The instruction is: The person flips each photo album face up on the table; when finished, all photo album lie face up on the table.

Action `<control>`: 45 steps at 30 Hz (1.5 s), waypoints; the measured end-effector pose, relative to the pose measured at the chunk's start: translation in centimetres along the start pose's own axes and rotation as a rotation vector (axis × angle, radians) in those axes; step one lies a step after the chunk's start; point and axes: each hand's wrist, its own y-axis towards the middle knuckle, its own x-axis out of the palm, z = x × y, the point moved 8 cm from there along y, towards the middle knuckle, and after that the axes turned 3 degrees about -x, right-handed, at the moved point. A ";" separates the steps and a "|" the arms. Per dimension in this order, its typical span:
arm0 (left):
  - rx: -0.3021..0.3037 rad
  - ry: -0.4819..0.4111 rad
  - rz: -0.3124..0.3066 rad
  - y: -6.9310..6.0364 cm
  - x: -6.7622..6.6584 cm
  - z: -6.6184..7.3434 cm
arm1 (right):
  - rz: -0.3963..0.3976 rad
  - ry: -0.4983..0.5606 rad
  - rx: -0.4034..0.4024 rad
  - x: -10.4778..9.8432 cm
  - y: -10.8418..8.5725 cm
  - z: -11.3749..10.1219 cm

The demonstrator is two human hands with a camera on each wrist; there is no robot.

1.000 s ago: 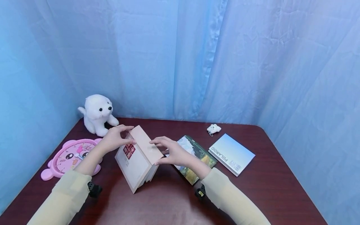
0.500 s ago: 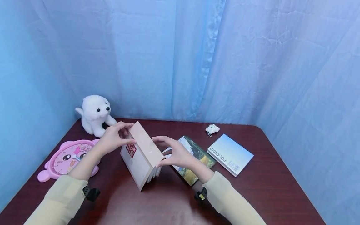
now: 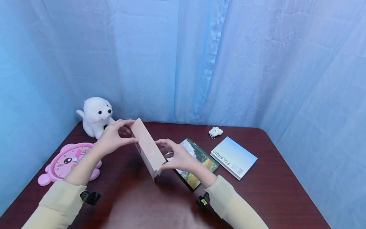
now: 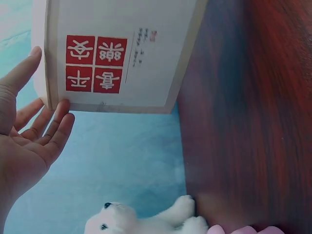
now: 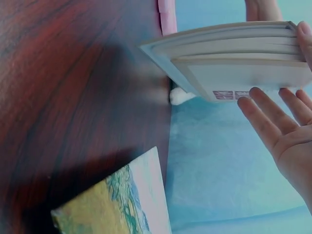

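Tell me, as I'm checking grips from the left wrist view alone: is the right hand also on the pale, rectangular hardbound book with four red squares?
Observer: Yes. In the head view, the right hand grips the pale book at its near end.
Operator: Thanks. What is the pink, rounded edge at the bottom of my view?
Observer: The head view shows a pink, animal-shaped clock with a cartoon face.
Operator: And what lies farthest right on the dark reddish wooden table?
Observer: A thin, rectangular white-and-blue booklet, marked POLAROID.
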 end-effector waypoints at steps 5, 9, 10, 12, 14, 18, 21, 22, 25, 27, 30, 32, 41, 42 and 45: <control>-0.044 -0.072 0.021 0.3 -0.6 0.4 | -0.021 -0.017 -0.013 0.7 0.2 0.0; -0.096 -0.128 0.027 0.6 -0.8 0.8 | -0.030 -0.070 -0.061 1.2 0.4 -0.1; -0.108 -0.138 0.028 0.6 -0.8 0.9 | -0.030 -0.085 -0.069 1.2 0.4 -0.1; -0.127 -0.141 0.035 0.6 -0.7 1.1 | -0.030 -0.102 -0.079 1.4 0.3 -0.2; -0.139 -0.143 0.045 0.6 -0.7 1.3 | -0.029 -0.120 -0.079 1.5 0.3 -0.1; -0.142 -0.122 0.071 0.7 -0.5 1.6 | -0.017 -0.175 -0.087 1.6 0.3 -0.1; -0.140 -0.106 0.093 0.7 -0.5 1.8 | -0.003 -0.218 -0.122 1.7 0.4 -0.2; -0.139 -0.099 0.101 0.7 -0.4 1.8 | 0.001 -0.234 -0.138 1.8 0.4 -0.3; -0.131 -0.083 0.118 0.7 -0.4 1.9 | 0.012 -0.299 -0.188 2.0 0.4 -0.4; -0.125 -0.073 0.125 0.6 -0.4 2.0 | 0.015 -0.354 -0.219 2.1 0.4 -0.4; -0.124 -0.069 0.141 0.6 -0.6 1.9 | 0.019 -0.410 -0.232 2.4 0.5 -0.4; -0.120 -0.073 0.149 0.5 -0.8 1.9 | 0.021 -0.428 -0.228 2.6 0.5 -0.2; -0.033 -0.027 0.160 0.6 -1.0 2.8 | 0.014 -0.371 -0.083 3.1 0.6 1.4; -0.036 -0.024 0.165 0.6 -1.0 2.7 | 0.009 -0.367 -0.065 3.1 0.5 1.6; -0.026 -0.014 0.193 0.5 -1.3 2.7 | -0.005 -0.340 -0.027 3.0 0.3 2.2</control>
